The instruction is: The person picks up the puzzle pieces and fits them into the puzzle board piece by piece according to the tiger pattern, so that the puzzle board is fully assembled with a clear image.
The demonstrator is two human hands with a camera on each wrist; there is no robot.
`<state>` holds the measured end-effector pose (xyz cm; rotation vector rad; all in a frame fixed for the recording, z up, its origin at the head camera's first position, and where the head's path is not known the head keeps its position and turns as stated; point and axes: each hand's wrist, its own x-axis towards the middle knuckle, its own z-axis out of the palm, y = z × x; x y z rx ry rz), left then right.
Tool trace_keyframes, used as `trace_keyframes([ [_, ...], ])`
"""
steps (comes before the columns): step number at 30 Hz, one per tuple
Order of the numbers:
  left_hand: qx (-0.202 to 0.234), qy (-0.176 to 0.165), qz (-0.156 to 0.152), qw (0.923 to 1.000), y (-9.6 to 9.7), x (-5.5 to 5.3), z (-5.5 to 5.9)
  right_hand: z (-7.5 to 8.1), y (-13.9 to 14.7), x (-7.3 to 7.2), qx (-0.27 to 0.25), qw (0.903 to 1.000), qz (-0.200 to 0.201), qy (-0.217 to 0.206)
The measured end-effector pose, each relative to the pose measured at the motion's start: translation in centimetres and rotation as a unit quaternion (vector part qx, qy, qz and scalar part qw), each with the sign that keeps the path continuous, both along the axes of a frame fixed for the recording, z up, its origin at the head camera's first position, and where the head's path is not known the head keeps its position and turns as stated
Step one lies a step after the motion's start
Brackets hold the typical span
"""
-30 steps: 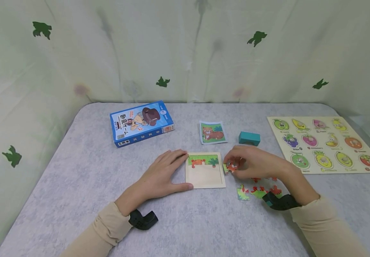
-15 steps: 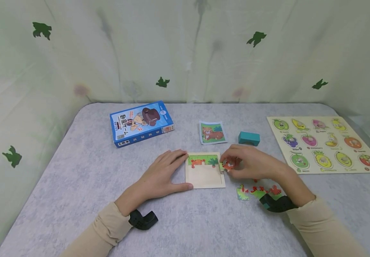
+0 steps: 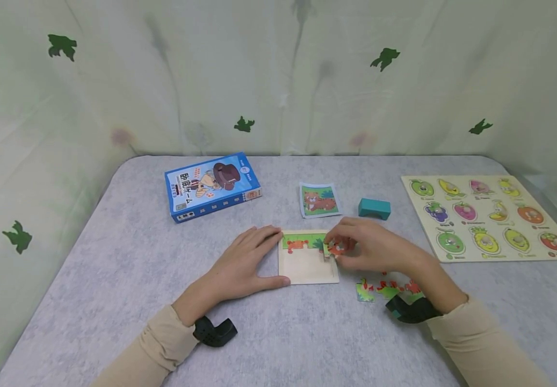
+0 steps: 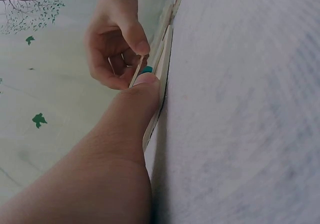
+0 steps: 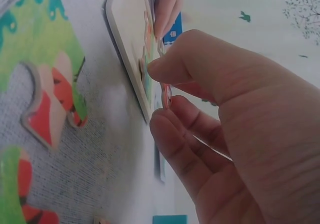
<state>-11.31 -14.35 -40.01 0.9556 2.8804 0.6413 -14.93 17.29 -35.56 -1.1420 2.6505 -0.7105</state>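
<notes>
In the head view a square wooden puzzle board point(image 3: 309, 273) lies on the table, with joined pieces along its top showing green and an orange animal part. My left hand point(image 3: 243, 263) rests at its left side, fingers stretched to the upper corner and thumb on the lower corner. A jigsaw piece point(image 3: 333, 248) with orange and green print is pinched between the right hand's point(image 3: 372, 244) thumb and fingers, tilted over the board's right part. The right wrist view shows this piece point(image 5: 166, 94) edge-on. Several loose puzzle pieces point(image 3: 365, 290) lie below the right hand, some partly hidden by its wrist.
Behind the board lies a picture card point(image 3: 320, 200) of a brown animal. A teal block point(image 3: 374, 208) stands to its right. The blue game box point(image 3: 214, 185) is at back left, and a fruit puzzle board point(image 3: 491, 217) at right.
The right hand has moved left with the jigsaw piece, from beside the puzzle board to over its right part. The left hand stays in place.
</notes>
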Motion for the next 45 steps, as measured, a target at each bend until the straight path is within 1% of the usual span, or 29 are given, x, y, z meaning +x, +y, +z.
trace_keyframes([
  [6,0.002,0.001,0.001,1.0000,0.0,0.0,0.0,-0.2,-0.4,0.2,0.005,0.9999,-0.004,0.012],
  [12,-0.005,-0.007,0.005,0.9999,0.0,0.0,0.0,-0.1,-1.0,0.4,0.010,0.9999,-0.010,0.004],
  [18,-0.004,-0.008,0.004,1.0000,0.0,0.0,0.0,-0.3,-1.4,0.6,0.011,0.9999,-0.010,0.001],
  [29,-0.002,-0.012,0.006,0.9999,0.1,0.0,0.2,-0.4,-1.9,0.5,0.004,0.9999,-0.006,0.013],
  [39,0.006,-0.010,0.004,0.9999,0.0,0.1,0.1,-0.4,-2.4,0.6,-0.003,0.9998,-0.010,0.018],
  [45,0.001,-0.012,0.007,0.9999,0.1,0.1,0.1,-0.5,-2.8,0.6,-0.004,0.9997,-0.015,0.018],
])
